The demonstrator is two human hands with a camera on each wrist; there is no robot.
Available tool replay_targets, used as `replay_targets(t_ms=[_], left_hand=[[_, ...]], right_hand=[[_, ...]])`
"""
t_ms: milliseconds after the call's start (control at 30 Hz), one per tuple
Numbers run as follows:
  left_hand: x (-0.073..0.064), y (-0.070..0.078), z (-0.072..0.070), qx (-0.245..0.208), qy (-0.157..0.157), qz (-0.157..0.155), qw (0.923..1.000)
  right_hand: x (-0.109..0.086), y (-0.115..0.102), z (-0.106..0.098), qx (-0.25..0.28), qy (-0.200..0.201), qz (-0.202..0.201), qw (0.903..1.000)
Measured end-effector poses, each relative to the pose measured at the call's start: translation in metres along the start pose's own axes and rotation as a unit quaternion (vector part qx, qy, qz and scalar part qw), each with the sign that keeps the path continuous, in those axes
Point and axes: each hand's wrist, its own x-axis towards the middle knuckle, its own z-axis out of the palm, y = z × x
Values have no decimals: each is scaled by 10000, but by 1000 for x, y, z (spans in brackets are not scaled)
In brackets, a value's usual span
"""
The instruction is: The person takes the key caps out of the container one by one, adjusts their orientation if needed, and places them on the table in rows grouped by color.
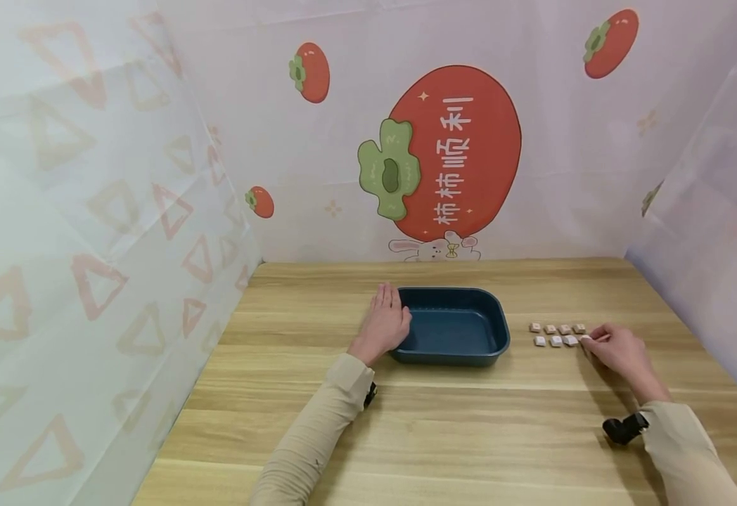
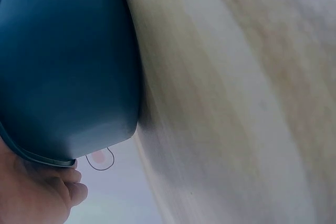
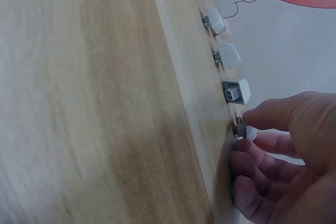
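Observation:
A dark blue rectangular tray (image 1: 451, 358) stands on the wooden table. My left hand (image 1: 382, 327) holds its left rim, the thumb over the inner side and the fingers along the outside; in the left wrist view the tray's outer wall (image 2: 73, 66) fills the upper left. To the tray's right, small white keycaps (image 1: 555, 341) lie in two short rows. At the near row's right end, my right hand (image 1: 618, 351) pinches a keycap (image 3: 251, 132) between thumb and finger. Beside it, another keycap (image 3: 236, 92) is tipped, showing its hollow grey underside.
The wood-grain table (image 1: 444, 436) reaches back to a white cloth wall (image 1: 318, 232) printed with red persimmons. More cloth hangs at the left and right sides. A black wrist camera (image 1: 624, 427) is strapped at the right sleeve.

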Motion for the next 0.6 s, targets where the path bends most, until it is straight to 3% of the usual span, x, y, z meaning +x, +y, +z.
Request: replay_targets(t_ms=[433, 600], left_hand=[[4, -3, -4, 101, 26, -92, 9999], [8, -5, -14, 309, 227, 122, 9992]], right_hand=[[3, -11, -10, 133, -427, -67, 9990], [9, -28, -17, 300, -433, -273, 9982]])
